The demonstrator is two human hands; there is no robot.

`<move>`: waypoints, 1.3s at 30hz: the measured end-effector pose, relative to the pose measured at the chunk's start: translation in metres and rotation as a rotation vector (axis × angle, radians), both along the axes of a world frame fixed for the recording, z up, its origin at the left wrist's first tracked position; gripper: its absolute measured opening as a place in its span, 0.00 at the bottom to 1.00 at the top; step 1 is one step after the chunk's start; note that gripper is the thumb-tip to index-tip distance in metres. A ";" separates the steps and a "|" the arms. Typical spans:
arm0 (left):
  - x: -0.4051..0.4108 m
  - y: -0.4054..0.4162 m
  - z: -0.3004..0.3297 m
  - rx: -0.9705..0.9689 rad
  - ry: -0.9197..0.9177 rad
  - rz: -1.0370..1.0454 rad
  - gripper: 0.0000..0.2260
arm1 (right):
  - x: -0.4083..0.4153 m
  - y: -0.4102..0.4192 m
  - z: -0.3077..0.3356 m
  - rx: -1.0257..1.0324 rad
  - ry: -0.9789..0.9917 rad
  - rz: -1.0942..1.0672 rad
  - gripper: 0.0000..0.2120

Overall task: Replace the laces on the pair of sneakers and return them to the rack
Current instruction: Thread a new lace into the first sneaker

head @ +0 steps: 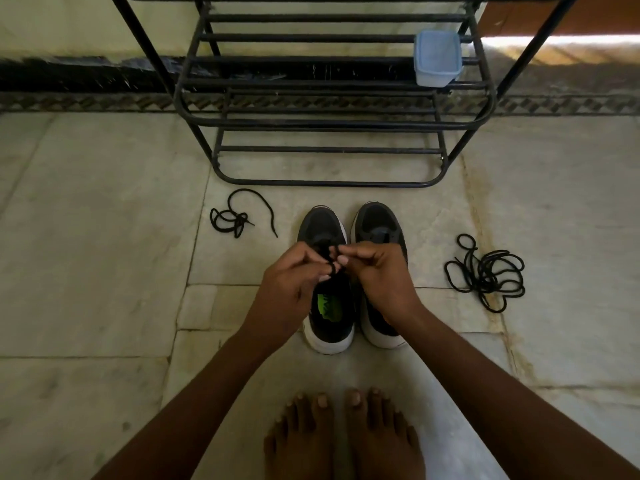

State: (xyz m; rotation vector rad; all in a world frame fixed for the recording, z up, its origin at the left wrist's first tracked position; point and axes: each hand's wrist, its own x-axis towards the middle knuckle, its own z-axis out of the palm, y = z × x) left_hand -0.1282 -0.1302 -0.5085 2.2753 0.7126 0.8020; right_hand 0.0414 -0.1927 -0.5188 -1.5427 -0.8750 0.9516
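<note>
Bare feet [343,434] planted, both hands' fingers [341,259] pinch the left sneaker's [327,271] lace [332,261]; right sneaker [379,233] unlaced, rack [325,123] waiting.

Both bare forearms reach forward and converge. The left hand [291,282] and right hand [377,271] meet fingertip to fingertip, fingers curled, each pinching a black lace [331,259] between thumb and forefinger. Two bare feet [343,438] rest side by side below.

I see matt black cloth sneakers [349,271] with smooth white soles, matt woven cord laces [485,271], a painted black metal rack [322,123], a frosted plastic box [437,58], and a worn, smooth stone floor [86,254].
</note>
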 end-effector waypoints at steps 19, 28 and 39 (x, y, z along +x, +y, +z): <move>0.007 -0.001 -0.002 -0.090 0.002 0.224 0.05 | 0.003 -0.012 0.006 0.083 -0.276 0.170 0.05; -0.010 0.015 -0.006 -0.063 0.062 0.290 0.03 | 0.016 -0.019 0.006 0.044 -0.481 0.147 0.04; 0.009 0.022 0.019 -0.973 -0.226 0.442 0.04 | 0.016 -0.020 0.025 0.217 -0.635 0.564 0.07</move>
